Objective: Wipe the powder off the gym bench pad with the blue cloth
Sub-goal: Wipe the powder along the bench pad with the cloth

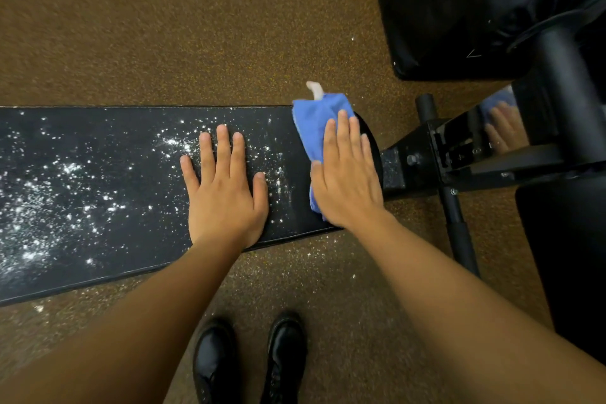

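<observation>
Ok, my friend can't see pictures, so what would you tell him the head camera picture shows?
Seen from above, a person's right hand presses a blue cloth flat on the end of a black bench pad, while the left hand rests flat beside it. White powder speckles the pad to the left. Below are black shoes on brown floor.

Both forearms are bare, with no sleeves, watch or rings showing. The left hand (226, 193) and right hand (347, 180) wear no gloves. Glossy black lace-up shoes (249, 361) cover the feet.
</observation>
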`<state>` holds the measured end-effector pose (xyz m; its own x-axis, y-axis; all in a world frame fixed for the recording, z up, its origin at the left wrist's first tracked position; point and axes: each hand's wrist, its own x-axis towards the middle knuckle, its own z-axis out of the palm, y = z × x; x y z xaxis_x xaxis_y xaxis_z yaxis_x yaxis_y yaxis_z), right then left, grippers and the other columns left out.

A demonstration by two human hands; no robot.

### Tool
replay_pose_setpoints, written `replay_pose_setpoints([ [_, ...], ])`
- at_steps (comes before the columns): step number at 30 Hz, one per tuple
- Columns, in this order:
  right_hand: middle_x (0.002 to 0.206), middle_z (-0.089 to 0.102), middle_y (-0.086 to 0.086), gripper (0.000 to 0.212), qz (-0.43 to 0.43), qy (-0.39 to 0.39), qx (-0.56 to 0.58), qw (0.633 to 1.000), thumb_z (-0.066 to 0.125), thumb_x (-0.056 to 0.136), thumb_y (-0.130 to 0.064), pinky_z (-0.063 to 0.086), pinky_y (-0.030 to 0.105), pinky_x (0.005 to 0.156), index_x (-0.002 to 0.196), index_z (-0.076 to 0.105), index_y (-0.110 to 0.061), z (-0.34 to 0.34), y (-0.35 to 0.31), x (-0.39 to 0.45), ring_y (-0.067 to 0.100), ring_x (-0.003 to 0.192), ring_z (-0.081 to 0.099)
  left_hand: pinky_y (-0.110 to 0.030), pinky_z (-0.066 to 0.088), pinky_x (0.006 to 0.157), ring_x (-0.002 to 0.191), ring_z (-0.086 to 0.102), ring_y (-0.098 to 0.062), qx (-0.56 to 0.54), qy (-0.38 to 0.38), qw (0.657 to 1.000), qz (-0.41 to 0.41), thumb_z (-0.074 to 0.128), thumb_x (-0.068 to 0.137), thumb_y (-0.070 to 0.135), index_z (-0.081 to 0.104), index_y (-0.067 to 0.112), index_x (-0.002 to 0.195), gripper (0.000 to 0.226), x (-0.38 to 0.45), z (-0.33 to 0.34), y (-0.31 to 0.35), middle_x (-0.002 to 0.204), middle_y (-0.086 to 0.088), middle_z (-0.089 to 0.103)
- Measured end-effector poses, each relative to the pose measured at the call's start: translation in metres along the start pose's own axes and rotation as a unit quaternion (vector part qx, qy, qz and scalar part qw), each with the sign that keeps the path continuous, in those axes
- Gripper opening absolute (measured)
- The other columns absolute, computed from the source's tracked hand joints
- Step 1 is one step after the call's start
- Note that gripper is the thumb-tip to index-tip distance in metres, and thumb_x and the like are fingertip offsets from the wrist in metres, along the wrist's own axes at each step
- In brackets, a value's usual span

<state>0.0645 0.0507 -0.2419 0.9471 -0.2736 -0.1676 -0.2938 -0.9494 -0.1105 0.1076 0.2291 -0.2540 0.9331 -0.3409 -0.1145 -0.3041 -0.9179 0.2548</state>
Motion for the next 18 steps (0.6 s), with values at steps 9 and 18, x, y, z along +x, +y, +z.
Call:
replay_pose_setpoints([
  [9, 0.163, -0.003, 0.016, 0.067, -0.078, -0.001, 0.027, 0.997, 0.018, 0.096, -0.035, 0.003, 0.046, 0.122, 0.154, 0.005, -0.003, 0.006, -0.022, -0.022, 0.028, 0.150, -0.009, -0.052, -0.004, 0.120, 0.151, -0.010, -0.022, -0.013, 0.009, 1.000, 0.000, 0.019, 0.098, 0.047, 0.010, 0.014, 0.157, 0.068, -0.001, 0.000, 0.000, 0.165, -0.005, -0.001],
  [18, 0.162, -0.008, 0.017, 0.067, 0.002, 0.005, 0.002, 1.000, 0.024, 0.099, -0.034, -0.001, 0.046, 0.121, 0.154, 0.000, -0.002, 0.000, -0.024, 0.015, 0.030, 0.149, -0.011, -0.052, -0.006, 0.120, 0.151, -0.012, -0.022, -0.009, 0.003, 1.000, 0.000, 0.018, 0.098, 0.048, 0.008, 0.015, 0.157, 0.068, -0.001, 0.000, 0.000, 0.165, -0.004, -0.004],
])
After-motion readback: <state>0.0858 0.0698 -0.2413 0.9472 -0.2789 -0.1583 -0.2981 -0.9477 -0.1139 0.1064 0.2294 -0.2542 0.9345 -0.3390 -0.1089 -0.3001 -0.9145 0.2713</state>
